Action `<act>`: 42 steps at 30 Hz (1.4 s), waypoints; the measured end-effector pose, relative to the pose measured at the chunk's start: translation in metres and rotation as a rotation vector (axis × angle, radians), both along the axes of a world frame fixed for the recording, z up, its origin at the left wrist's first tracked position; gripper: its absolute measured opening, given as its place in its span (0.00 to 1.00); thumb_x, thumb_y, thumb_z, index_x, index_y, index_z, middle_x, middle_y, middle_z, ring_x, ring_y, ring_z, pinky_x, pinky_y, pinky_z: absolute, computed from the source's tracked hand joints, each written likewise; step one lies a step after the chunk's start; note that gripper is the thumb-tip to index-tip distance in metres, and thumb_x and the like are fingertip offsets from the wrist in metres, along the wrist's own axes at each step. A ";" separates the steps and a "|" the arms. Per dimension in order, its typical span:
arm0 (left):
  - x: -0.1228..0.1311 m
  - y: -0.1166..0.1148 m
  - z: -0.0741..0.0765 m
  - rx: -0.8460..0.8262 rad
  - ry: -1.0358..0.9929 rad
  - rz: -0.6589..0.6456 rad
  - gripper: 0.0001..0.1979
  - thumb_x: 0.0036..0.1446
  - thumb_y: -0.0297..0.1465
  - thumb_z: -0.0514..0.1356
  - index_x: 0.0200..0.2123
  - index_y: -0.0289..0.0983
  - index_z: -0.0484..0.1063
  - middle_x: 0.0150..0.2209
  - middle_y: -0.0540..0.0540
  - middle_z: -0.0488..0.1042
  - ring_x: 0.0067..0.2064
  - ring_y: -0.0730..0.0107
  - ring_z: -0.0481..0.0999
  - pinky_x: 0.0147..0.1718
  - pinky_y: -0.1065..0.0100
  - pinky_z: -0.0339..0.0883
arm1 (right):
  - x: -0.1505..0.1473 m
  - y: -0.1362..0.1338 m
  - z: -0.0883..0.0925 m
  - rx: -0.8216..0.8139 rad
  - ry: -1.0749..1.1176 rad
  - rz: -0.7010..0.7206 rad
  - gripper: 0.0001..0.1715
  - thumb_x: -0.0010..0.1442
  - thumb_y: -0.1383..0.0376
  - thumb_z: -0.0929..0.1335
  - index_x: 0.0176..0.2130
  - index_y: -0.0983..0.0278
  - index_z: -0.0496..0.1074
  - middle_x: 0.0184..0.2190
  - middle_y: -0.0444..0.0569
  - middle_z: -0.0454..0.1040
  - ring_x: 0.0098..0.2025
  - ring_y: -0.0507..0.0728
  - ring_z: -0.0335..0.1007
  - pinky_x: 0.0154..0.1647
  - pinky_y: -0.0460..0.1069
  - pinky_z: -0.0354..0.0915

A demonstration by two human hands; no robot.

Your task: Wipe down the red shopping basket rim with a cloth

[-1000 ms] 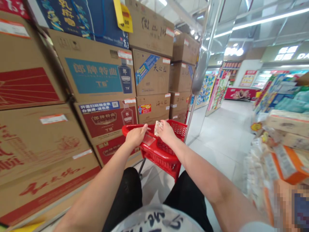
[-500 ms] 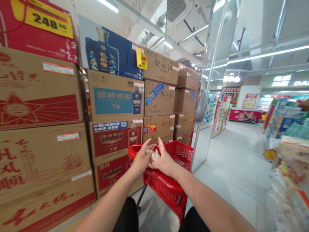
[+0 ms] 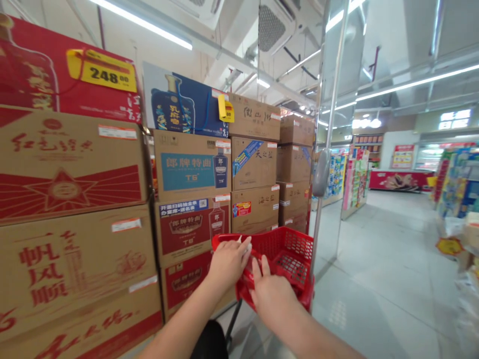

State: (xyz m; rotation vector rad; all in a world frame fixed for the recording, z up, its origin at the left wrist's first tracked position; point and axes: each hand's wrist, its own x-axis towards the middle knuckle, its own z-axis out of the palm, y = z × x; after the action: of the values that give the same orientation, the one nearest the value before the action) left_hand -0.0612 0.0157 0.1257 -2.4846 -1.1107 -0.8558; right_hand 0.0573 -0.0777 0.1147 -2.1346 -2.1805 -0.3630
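My left hand [image 3: 229,260] is curled, palm down, at the left side of the handle end of the red shopping cart [image 3: 288,234]. Its fingers close over a pale, whitish bulb that looks like garlic [image 3: 248,248], mostly hidden beneath them. Close by on the right, my right hand [image 3: 274,294] hovers over the cart's near edge with its fingers apart and nothing visible in it. Through the cart's basket, the red grid walls and floor show.
Stacked cardboard liquor cartons [image 3: 192,169] rise on the left, some with price tags. A mirrored pillar with a metal edge [image 3: 318,239] stands just right of the cart. Tiled floor [image 3: 377,249] runs along the right, with shelves of goods [image 3: 460,174] beyond.
Both hands were cupped together around the pale bulb; now they have parted. The left hand has turned palm down with it, and the right has moved lower and right. The view has shifted slightly.
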 end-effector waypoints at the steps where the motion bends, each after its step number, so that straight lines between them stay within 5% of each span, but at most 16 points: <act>1: 0.002 0.003 0.000 -0.025 0.013 -0.012 0.20 0.64 0.37 0.46 0.54 0.41 0.68 0.48 0.40 0.75 0.54 0.54 0.70 0.51 0.53 0.62 | 0.003 0.001 -0.001 0.026 0.006 -0.001 0.40 0.58 0.61 0.64 0.65 0.67 0.49 0.62 0.74 0.49 0.34 0.65 0.77 0.31 0.57 0.71; 7: 0.018 0.004 -0.010 -0.051 -0.011 -0.188 0.19 0.63 0.35 0.49 0.54 0.41 0.68 0.52 0.43 0.72 0.55 0.59 0.68 0.55 0.56 0.60 | 0.035 0.018 -0.003 0.118 0.008 0.045 0.36 0.60 0.58 0.63 0.63 0.69 0.54 0.40 0.65 0.74 0.37 0.63 0.75 0.35 0.53 0.70; 10: 0.024 0.008 -0.016 -0.062 -0.020 -0.211 0.19 0.62 0.37 0.50 0.56 0.46 0.66 0.53 0.45 0.71 0.55 0.61 0.67 0.53 0.57 0.61 | 0.056 0.023 -0.006 0.155 -0.034 0.022 0.33 0.62 0.57 0.61 0.63 0.67 0.55 0.39 0.61 0.73 0.36 0.63 0.75 0.35 0.54 0.69; 16: 0.039 0.032 -0.016 -0.098 -0.157 0.032 0.18 0.64 0.38 0.47 0.47 0.40 0.72 0.47 0.42 0.75 0.50 0.57 0.71 0.52 0.53 0.61 | 0.071 0.017 -0.014 0.210 -0.072 -0.051 0.33 0.65 0.51 0.55 0.63 0.63 0.55 0.38 0.60 0.73 0.35 0.63 0.74 0.32 0.54 0.68; 23: 0.053 0.014 -0.019 -0.001 -0.175 -0.229 0.18 0.64 0.36 0.46 0.44 0.40 0.75 0.43 0.43 0.77 0.47 0.62 0.73 0.52 0.58 0.62 | 0.053 0.015 -0.018 0.231 -0.050 -0.041 0.31 0.64 0.55 0.59 0.62 0.65 0.56 0.38 0.60 0.72 0.36 0.62 0.73 0.35 0.55 0.67; 29: 0.034 0.034 -0.016 -0.087 -0.284 -0.006 0.19 0.64 0.36 0.46 0.43 0.38 0.75 0.45 0.43 0.77 0.48 0.61 0.74 0.51 0.58 0.63 | 0.054 0.014 -0.018 0.258 -0.039 -0.024 0.32 0.65 0.53 0.55 0.62 0.67 0.54 0.38 0.59 0.72 0.37 0.63 0.72 0.36 0.55 0.66; 34: 0.033 0.022 -0.022 -0.031 -0.203 -0.223 0.17 0.63 0.34 0.48 0.46 0.40 0.73 0.48 0.45 0.75 0.51 0.64 0.71 0.56 0.60 0.59 | 0.058 0.007 -0.017 0.232 -0.033 -0.007 0.31 0.65 0.53 0.56 0.62 0.64 0.54 0.39 0.59 0.72 0.37 0.63 0.72 0.37 0.55 0.66; 39: 0.027 0.024 -0.015 -0.101 -0.233 -0.020 0.19 0.64 0.36 0.46 0.41 0.38 0.76 0.43 0.44 0.78 0.46 0.61 0.74 0.51 0.58 0.63 | 0.060 0.003 -0.012 0.209 -0.023 0.010 0.32 0.66 0.51 0.53 0.63 0.63 0.54 0.40 0.59 0.72 0.38 0.63 0.72 0.36 0.55 0.66; 42: 0.031 0.014 -0.019 -0.050 -0.205 -0.131 0.18 0.63 0.36 0.47 0.45 0.39 0.74 0.46 0.44 0.76 0.49 0.62 0.73 0.53 0.59 0.62 | 0.059 0.002 -0.010 0.184 -0.002 0.011 0.32 0.65 0.51 0.55 0.63 0.62 0.53 0.41 0.58 0.72 0.38 0.63 0.71 0.37 0.55 0.65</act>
State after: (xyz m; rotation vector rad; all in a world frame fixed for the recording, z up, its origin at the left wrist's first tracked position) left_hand -0.0300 0.0297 0.1071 -2.5807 -1.0518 -1.1559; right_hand 0.1164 -0.0761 0.1046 -2.0252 -2.0689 -0.5424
